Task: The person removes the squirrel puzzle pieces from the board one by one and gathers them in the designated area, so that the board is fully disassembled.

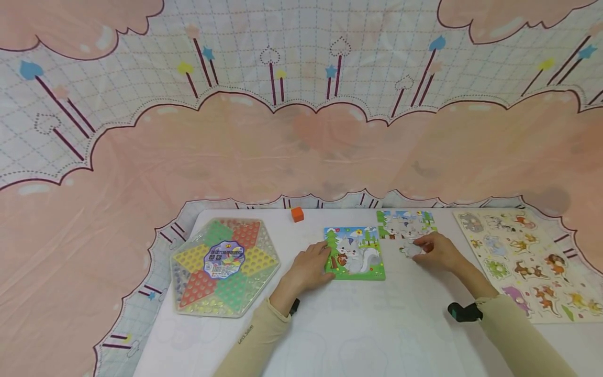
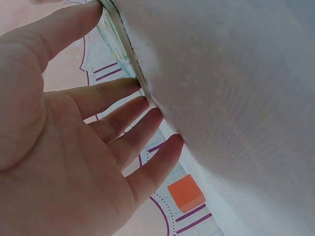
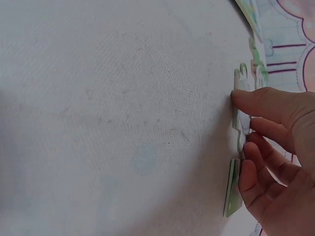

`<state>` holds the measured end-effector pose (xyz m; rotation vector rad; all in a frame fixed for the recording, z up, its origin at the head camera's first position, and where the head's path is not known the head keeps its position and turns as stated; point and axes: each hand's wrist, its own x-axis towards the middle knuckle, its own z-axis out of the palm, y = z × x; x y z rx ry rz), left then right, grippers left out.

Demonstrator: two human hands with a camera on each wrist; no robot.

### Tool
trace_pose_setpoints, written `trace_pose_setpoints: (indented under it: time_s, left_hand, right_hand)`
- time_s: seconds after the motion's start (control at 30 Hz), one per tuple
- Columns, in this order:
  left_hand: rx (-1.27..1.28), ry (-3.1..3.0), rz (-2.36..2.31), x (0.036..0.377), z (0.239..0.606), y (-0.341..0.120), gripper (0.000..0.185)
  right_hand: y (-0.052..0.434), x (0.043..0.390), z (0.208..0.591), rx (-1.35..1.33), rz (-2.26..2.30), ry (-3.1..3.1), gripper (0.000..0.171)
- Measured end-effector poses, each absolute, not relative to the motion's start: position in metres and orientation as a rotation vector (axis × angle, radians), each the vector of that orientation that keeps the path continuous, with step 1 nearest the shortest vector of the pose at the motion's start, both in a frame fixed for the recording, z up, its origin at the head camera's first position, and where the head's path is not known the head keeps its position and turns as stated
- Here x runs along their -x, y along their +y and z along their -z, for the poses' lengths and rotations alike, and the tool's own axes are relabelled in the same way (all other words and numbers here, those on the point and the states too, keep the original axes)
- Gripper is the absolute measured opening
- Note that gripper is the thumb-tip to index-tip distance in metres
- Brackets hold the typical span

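My left hand (image 1: 310, 267) rests against the left edge of a square squirrel picture board (image 1: 355, 254), its fingers extended. In the left wrist view, the fingertips touch the board's thin edge (image 2: 129, 49). My right hand (image 1: 440, 251) pinches a pale grey jigsaw piece (image 1: 412, 248) between thumb and fingers, low over the table. Just beyond that piece lies a partly joined jigsaw (image 1: 406, 219) with green and blue parts. A small green-edged piece (image 3: 231, 191) shows beside the curled lower fingers in the right wrist view.
On the left lies a hexagonal star-patterned marble game board (image 1: 226, 267). An orange cube (image 1: 297, 214) sits near the back edge of the white table (image 1: 358, 335). To the right is a large animal puzzle board (image 1: 532, 267). A patterned cloth (image 1: 301, 152) hangs behind.
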<state>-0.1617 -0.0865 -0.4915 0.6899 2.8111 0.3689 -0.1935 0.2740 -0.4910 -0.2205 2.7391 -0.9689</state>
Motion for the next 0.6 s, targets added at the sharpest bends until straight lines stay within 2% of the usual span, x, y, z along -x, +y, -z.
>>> trace_pose_setpoints:
  time_s: [0.6]
  left_hand:
    - [-0.682,2.804,-0.360,0.1626,0.4932,-0.0867,0.070]
  right_hand:
    - [0.2695,0.1933,0.4844,0.293,1.040,2.847,0.036]
